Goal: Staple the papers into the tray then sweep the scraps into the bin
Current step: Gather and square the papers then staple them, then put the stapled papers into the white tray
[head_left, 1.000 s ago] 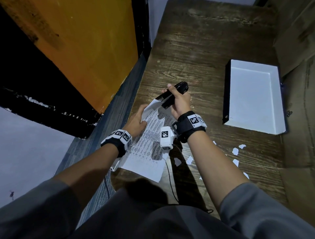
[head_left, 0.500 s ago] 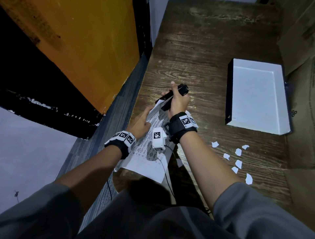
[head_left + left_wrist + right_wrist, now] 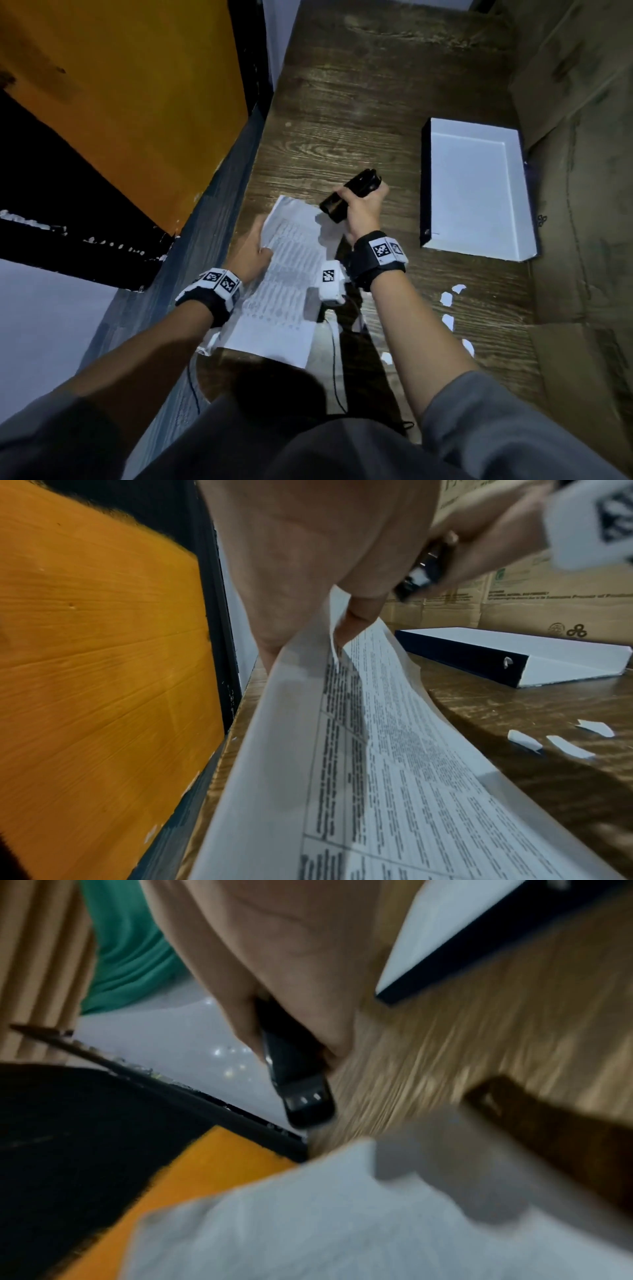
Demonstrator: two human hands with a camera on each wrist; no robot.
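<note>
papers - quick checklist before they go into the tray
1. Left hand has a grip on the papers: ok, fingers pinch the left edge.
2. Stapler clear of the sheets: ok, the right hand holds it off the top corner.
3. Staple actually in: cannot tell, corner too blurred.
4. Tray free to receive: ok, nothing in it.
5. Path to the tray over the table: ok.
6. Scraps swept: not ok, still on the table.

Right-wrist view blurred; left hand [image 3: 251,251] fingers hidden under the papers [image 3: 287,284]
</note>
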